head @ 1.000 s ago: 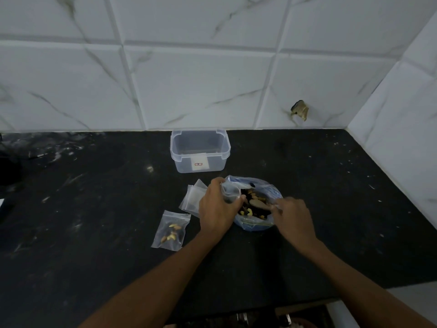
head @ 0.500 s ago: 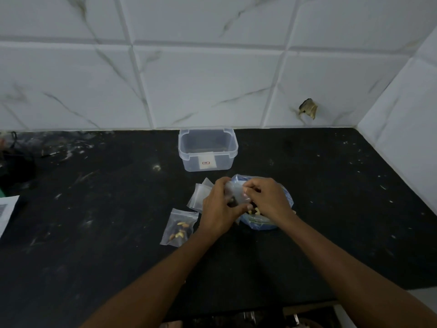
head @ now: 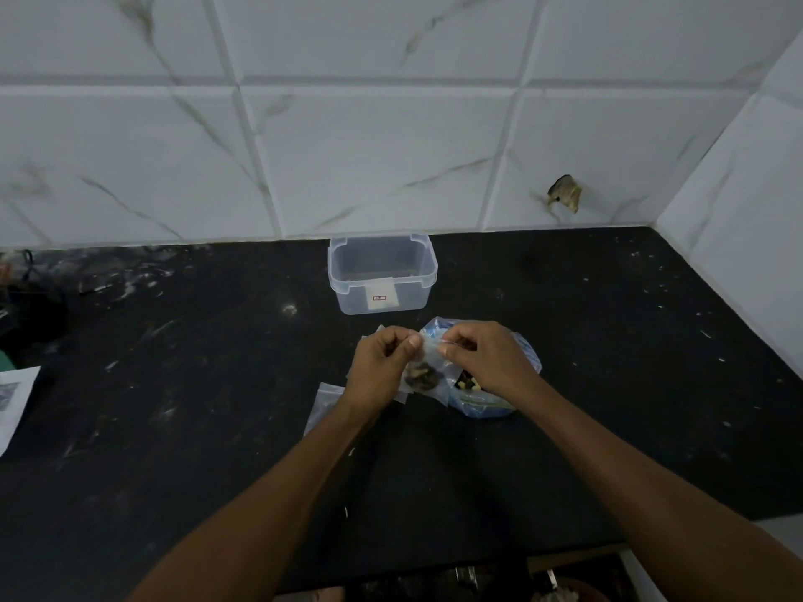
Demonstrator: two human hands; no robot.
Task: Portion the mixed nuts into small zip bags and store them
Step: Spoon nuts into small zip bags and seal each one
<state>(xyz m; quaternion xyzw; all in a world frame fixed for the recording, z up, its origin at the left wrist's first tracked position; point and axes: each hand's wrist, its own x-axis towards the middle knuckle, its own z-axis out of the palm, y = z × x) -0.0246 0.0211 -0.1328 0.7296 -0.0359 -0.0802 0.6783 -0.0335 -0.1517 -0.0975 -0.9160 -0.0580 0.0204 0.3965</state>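
A small zip bag (head: 423, 375) with a dark portion of nuts in its lower half is held up just above the tabletop (head: 174, 406), near the middle of the scene. Its top edge is pinched at the left corner by the curled fingers of the left hand (head: 382, 362) and at the right corner by those of the right hand (head: 486, 362). The step in hand appears to be the sealing of this filled bag. The next move probably calls for the zip strip to be pressed shut along its whole width, with the bag kept upright so that nothing spills.

Just behind and below the right hand, one larger blue-tinted bag of mixed nuts (head: 482, 399) lies open on the tabletop. One clear plastic container (head: 382, 273) stands farther off, close to the tiled wall, without a lid and apparently empty; storage there is judged to be the later step. One more small bag (head: 323, 401) is partly seen under the left wrist, and the edges of a few empty bags (head: 377, 334) show behind the left hand; their number cannot be told. One sheet of paper (head: 15, 401) lies at the far left edge.
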